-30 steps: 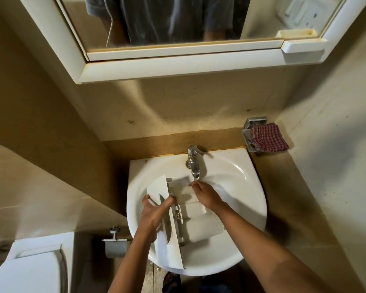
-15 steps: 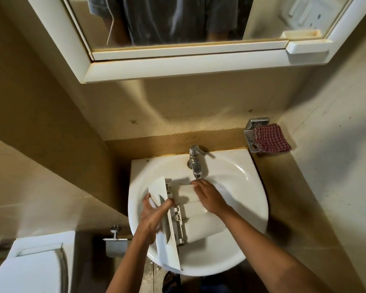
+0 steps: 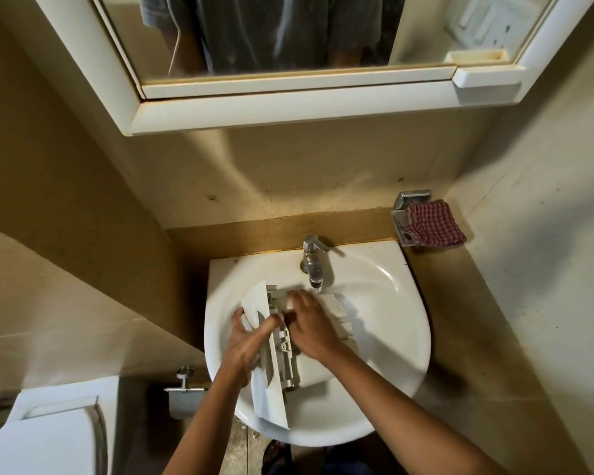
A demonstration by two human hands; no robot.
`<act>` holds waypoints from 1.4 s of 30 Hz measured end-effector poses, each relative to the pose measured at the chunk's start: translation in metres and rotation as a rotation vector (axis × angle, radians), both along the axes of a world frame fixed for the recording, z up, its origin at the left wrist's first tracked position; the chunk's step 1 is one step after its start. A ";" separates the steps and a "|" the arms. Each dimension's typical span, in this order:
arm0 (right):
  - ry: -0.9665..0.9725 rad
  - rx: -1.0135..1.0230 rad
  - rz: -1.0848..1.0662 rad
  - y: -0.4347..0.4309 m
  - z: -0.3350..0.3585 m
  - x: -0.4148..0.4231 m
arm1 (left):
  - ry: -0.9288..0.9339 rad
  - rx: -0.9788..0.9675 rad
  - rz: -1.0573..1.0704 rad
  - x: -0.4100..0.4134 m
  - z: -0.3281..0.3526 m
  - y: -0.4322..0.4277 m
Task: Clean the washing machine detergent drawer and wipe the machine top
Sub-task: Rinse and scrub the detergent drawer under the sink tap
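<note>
The detergent drawer (image 3: 282, 358) lies in the white basin (image 3: 391, 337), its long front panel running from about eleven o'clock down to six o'clock over the near rim, its compartments turned toward three o'clock under the tap (image 3: 314, 265). The left hand (image 3: 251, 341) grips the front panel at the basin's nine o'clock side, thumb over the top and fingers curled behind it. The right hand (image 3: 307, 323) lies flat and loosely spread on the compartments at the basin's centre, rubbing rather than grasping anything; its fingertips are blurred. Whether water is running from the spout I cannot tell. As a judgement, this is the rinsing of the drawer, with the machine top yet to be wiped. The risk is that the wet plastic slips from the left hand, since the panel's lower end overhangs the rim at six o'clock and could tip to the floor; hard rubbing could also strain the small grey clips along the panel's back. Around the basin, a mirror cabinet (image 3: 288, 111) hangs at twelve o'clock, a red checked cloth (image 3: 436, 228) sits on a metal holder at two o'clock, within reach, and a toilet (image 3: 48, 437) stands at eight o'clock. The low spout crowds the space above the drawer.
</note>
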State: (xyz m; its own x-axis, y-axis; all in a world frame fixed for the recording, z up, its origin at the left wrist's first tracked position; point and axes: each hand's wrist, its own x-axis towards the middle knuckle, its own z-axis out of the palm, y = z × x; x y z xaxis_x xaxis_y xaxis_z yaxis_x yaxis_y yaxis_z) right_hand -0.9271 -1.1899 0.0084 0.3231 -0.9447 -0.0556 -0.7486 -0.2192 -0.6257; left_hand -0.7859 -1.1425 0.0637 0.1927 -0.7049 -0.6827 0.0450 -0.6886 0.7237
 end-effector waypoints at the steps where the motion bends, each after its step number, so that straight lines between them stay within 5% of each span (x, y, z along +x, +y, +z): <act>1: -0.039 -0.035 0.069 0.001 0.002 0.004 | 0.014 0.008 0.013 -0.001 0.000 0.000; 8: -0.013 -0.152 0.247 -0.014 -0.009 -0.031 | 0.041 0.006 0.033 0.002 -0.002 0.007; 22: -0.385 0.463 -0.380 -0.046 -0.015 -0.051 | 0.001 0.047 0.008 0.019 0.010 0.021; 28: 0.156 0.186 -0.216 -0.024 0.001 -0.015 | 0.092 0.059 0.115 0.009 0.008 0.017; 37: 0.189 -0.193 0.446 0.021 0.007 -0.022 | 0.158 0.113 0.119 0.014 0.006 0.019; 42: 0.230 -0.195 0.236 0.034 -0.004 -0.049 | 0.111 0.050 0.095 0.016 0.007 0.019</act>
State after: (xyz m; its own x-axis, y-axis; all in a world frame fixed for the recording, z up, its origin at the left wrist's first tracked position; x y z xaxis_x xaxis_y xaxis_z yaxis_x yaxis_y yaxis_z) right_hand -0.9765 -1.1560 0.0041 0.5331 -0.8458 0.0212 -0.7793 -0.5006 -0.3769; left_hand -0.7697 -1.1231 0.0707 0.1787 -0.6518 -0.7371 0.1897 -0.7123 0.6758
